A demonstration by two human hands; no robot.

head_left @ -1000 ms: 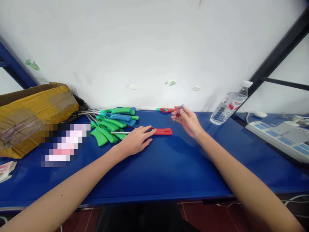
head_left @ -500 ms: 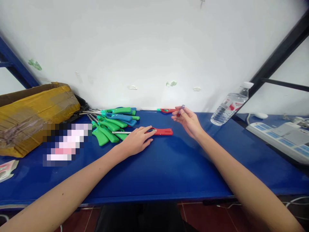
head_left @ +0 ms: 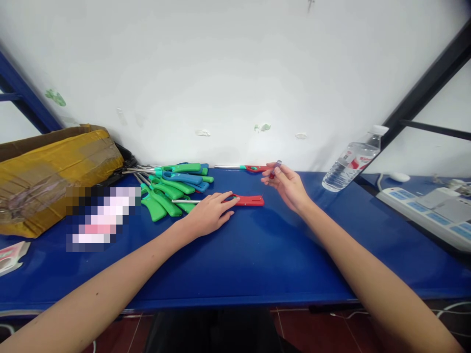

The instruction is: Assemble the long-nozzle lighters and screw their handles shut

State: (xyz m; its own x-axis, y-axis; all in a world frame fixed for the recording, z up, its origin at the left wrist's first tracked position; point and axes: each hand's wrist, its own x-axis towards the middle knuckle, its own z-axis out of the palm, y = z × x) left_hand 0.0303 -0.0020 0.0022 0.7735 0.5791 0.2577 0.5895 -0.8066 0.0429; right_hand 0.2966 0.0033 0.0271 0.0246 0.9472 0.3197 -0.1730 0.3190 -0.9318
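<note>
My left hand [head_left: 210, 214] lies on a red long-necked lighter [head_left: 250, 200] in the middle of the blue table, its fingers stretched over the lighter near the trigger opening. Raised a little to the right, my right hand [head_left: 289, 185] pinches a small purplish, see-through piece [head_left: 276, 169] between thumb and fingers. Behind it, a second red lighter [head_left: 255, 168] lies along the wall, its handle end hidden by my fingers. Left of my left hand is a pile of green lighters [head_left: 171, 198] with some blue lighters [head_left: 184, 177] among them.
An open cardboard box [head_left: 59, 179] with yellow tape stands at the left, near a blurred patch. A water bottle [head_left: 349, 164] stands at the back right, beside a white power strip [head_left: 432, 215]. A paper piece [head_left: 12, 257] lies at the left edge.
</note>
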